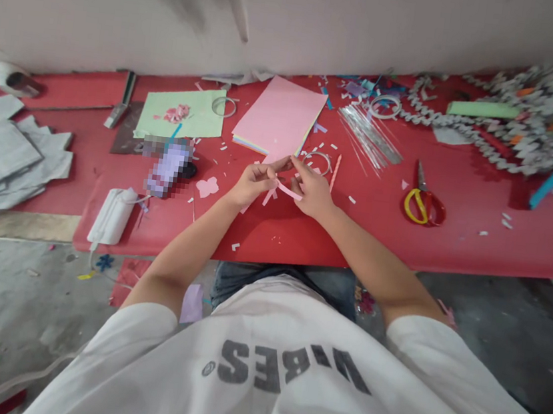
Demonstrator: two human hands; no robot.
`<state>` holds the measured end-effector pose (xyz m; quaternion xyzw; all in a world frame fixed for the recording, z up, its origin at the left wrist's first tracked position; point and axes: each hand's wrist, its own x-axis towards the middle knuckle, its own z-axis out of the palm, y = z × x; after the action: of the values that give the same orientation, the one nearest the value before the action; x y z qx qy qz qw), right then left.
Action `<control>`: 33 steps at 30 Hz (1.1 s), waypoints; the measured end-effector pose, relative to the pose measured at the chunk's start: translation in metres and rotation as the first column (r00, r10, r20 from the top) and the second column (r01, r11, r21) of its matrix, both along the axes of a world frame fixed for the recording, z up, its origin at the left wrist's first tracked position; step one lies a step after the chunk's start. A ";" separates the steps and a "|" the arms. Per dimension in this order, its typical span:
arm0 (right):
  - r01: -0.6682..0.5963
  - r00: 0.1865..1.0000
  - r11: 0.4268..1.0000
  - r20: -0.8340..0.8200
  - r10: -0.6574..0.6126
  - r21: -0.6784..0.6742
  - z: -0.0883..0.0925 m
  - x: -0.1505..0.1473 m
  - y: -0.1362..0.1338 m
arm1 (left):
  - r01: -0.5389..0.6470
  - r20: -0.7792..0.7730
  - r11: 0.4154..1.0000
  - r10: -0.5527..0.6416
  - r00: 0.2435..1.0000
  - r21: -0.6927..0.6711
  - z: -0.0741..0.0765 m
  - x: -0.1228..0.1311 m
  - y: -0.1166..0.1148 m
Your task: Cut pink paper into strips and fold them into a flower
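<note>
Above the red table, a narrow pink paper strip (289, 191) stretches between my two hands. My left hand (255, 183) pinches its left end between thumb and fingers. My right hand (312, 191) is closed round the other end, the index finger reaching toward the left fingertips. More pink paper pieces (269, 197) show just below and behind the fingers, partly hidden. Left of my hands lies a flower-shaped pink paper cutout (207, 187). Just behind them sits a stack of coloured paper (280, 117) with a pink sheet on top.
Scissors (424, 202) with yellow and red handles lie at right, near silvery wires (371, 138) and tape rolls (385, 106). A green sheet (182, 111) bears pink scraps. A white power strip (113, 216) lies at left. Grey paper garlands (533, 124) pile up at far right.
</note>
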<state>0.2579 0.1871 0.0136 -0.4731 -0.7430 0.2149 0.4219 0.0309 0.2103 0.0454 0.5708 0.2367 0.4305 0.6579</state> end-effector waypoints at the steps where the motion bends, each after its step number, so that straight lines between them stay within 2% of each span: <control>1: 0.018 0.993 1.000 0.116 -0.019 0.018 0.003 0.000 -0.001 | -0.019 0.016 1.000 0.019 1.000 -0.024 0.000 0.001 -0.001; 4: 0.024 0.929 0.999 0.368 -0.034 0.031 0.011 -0.002 -0.005 | -0.077 0.079 0.993 0.084 0.993 -0.088 0.000 0.003 0.000; 6: 0.015 0.920 0.999 0.391 -0.030 0.041 0.013 -0.005 -0.005 | -0.103 0.118 0.990 0.115 0.986 -0.098 -0.001 0.002 0.002; 8: 0.024 0.971 0.998 0.238 -0.035 0.050 0.010 -0.006 -0.004 | -0.116 0.142 0.989 0.127 0.982 -0.089 -0.004 0.000 0.006; 10: 0.042 0.997 0.999 -0.060 -0.041 0.024 0.005 -0.005 0.001 | -0.129 0.137 0.989 0.138 0.981 -0.067 -0.009 -0.002 0.011; 12: 0.042 0.932 0.999 -0.359 -0.041 -0.005 0.002 0.002 0.007 | -0.157 0.086 0.987 0.159 0.983 -0.031 -0.014 -0.003 0.015; 14: 0.001 0.860 1.000 -0.510 0.008 0.017 0.004 0.011 0.011 | -0.185 0.011 0.983 0.185 0.983 0.016 -0.018 -0.002 0.016; 15: -0.037 0.857 0.998 -0.513 0.057 0.048 0.007 0.016 0.011 | -0.194 -0.023 0.980 0.195 0.981 0.042 -0.018 -0.002 0.016; 18: -0.128 0.924 0.988 -0.352 0.152 0.090 0.018 0.024 0.006 | -0.195 -0.082 0.973 0.206 0.975 0.123 -0.018 0.000 0.013; 21: -0.124 0.965 0.990 -0.225 0.135 0.064 0.026 0.018 0.000 | -0.159 -0.106 0.972 0.179 0.978 0.172 -0.017 0.003 0.009; 25: -0.095 0.989 0.995 -0.106 0.098 0.033 0.028 0.008 -0.003 | -0.147 -0.137 0.974 0.171 0.976 0.170 -0.022 0.006 0.010; 27: -0.050 0.991 0.998 -0.122 0.053 0.027 0.027 0.009 0.001 | -0.182 -0.135 0.972 0.203 0.970 0.148 -0.024 0.007 0.011; 30: 0.020 0.969 1.000 -0.248 -0.015 0.017 0.023 0.016 0.011 | -0.233 -0.104 0.969 0.241 0.965 0.087 -0.022 0.009 0.010; 33: -0.066 0.928 0.996 -0.370 0.037 -0.064 0.020 0.021 0.018 | -0.206 -0.052 0.978 0.207 0.977 0.027 -0.020 0.008 0.008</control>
<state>0.2789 0.2052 0.0334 -0.4203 -0.6542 0.3386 0.5298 0.0392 0.2187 0.0259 0.5617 0.3079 0.4834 0.5967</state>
